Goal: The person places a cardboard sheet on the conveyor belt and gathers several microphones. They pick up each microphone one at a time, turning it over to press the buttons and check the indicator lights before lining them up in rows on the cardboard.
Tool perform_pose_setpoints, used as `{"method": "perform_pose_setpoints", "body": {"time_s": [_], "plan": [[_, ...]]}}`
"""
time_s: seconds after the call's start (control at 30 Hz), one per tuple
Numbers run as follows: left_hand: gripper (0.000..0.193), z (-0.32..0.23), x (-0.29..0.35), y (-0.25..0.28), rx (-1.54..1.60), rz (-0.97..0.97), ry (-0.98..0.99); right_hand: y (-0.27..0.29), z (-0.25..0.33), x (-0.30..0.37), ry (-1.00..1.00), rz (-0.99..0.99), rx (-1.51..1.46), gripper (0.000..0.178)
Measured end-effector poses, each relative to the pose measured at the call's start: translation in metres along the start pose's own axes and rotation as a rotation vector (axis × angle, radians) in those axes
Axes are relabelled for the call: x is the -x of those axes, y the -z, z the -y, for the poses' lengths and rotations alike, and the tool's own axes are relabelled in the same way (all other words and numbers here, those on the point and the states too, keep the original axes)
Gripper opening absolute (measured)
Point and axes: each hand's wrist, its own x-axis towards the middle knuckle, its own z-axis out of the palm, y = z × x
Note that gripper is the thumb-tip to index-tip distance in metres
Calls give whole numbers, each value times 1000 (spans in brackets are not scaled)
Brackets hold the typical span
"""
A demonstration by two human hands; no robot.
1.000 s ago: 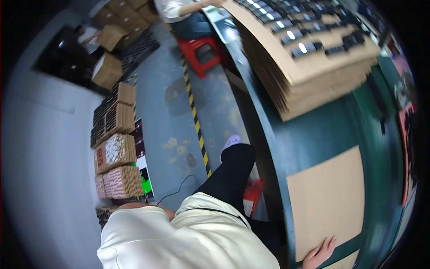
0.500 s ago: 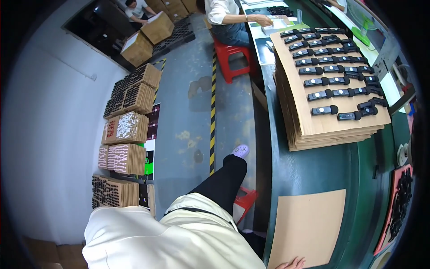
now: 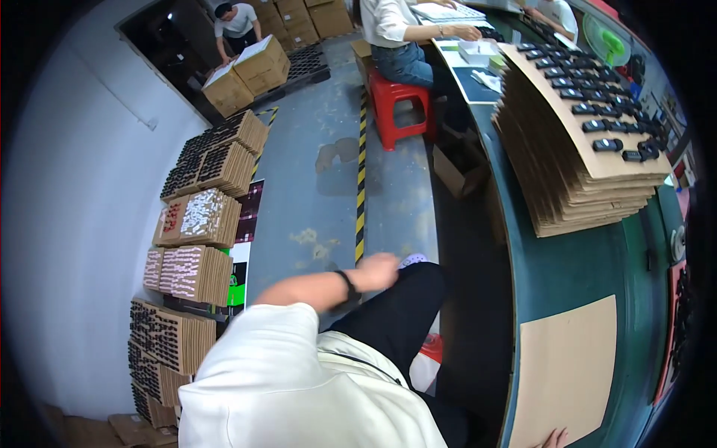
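Where fingers (image 3: 559, 436) rest, plain tan cardboard (image 3: 567, 366) lies.

From the wearer's head, my view looks down and forward, close above left hand (image 3: 377, 272) and right hand (image 3: 554, 439).

Green bench (image 3: 571, 272): tan cardboard sheet (image 3: 569, 366), cardboard stack (image 3: 549, 190) beyond.

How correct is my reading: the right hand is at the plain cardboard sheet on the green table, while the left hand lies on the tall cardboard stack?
That is wrong for the left hand: the head view shows it left of the green table, away from the tall cardboard stack. The right hand is indeed at the plain cardboard sheet.
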Motion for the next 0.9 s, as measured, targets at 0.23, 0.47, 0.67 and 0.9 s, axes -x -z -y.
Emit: {"method": "perform_pose_setpoints", "body": {"time_s": [0.23, 0.47, 0.67, 0.9], "plan": [[27, -167, -29, -86, 175, 401, -441, -2, 6, -4, 22, -4, 23, 45], [51, -148, 14, -183, -13, 790, -315, -2, -1, -6, -25, 40, 35, 46], [39, -109, -24, -259, -5, 956, -116, 6, 2, -20, -73, 115, 39, 41], [39, -148, -64, -259, 41, 970, -95, -9, -23, 0, -298, 176, -110, 47]]}}
